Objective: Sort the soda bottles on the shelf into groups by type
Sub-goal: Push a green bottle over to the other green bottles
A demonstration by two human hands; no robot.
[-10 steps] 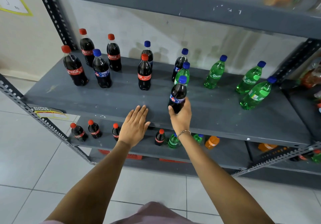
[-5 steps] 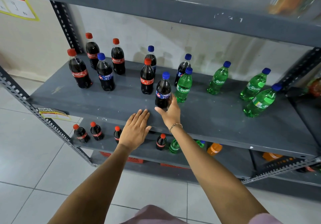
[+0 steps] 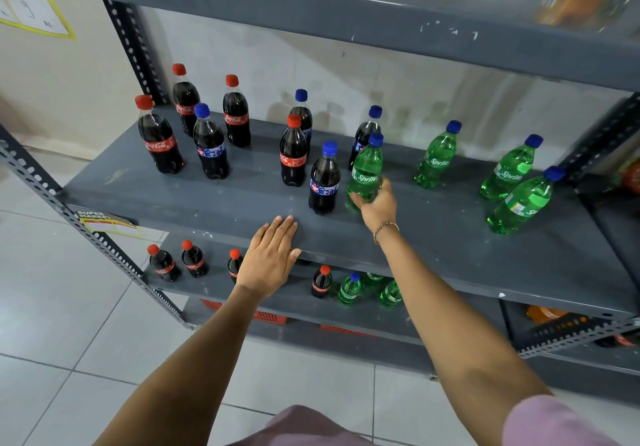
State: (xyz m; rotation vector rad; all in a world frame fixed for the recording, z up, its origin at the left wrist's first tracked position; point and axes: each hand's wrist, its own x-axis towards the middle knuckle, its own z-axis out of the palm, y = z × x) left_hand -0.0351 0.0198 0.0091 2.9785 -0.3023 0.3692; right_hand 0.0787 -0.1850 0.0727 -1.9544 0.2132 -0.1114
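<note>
In the head view, at the shelf front: left hand laid flat, fingers together and holding nothing, palm on the edge, likely as a brace while leaning in. Just past it, right hand curling round the base of the nearest Sprite, thumb at the near side, fingers behind; grip looks light and low, cannot tell whether fully closed. Standing upright just left of that hand, a Pepsi, nearly touching the green bottle, with a Coke beyond it. Further left of the left hand, three more Cokes and another Pepsi mixed together. Well right of the right hand, three more Sprites standing apart as a loose group. Probably gripped low to slide the stray Sprite rightward to its kind; sorting only partly done
</note>
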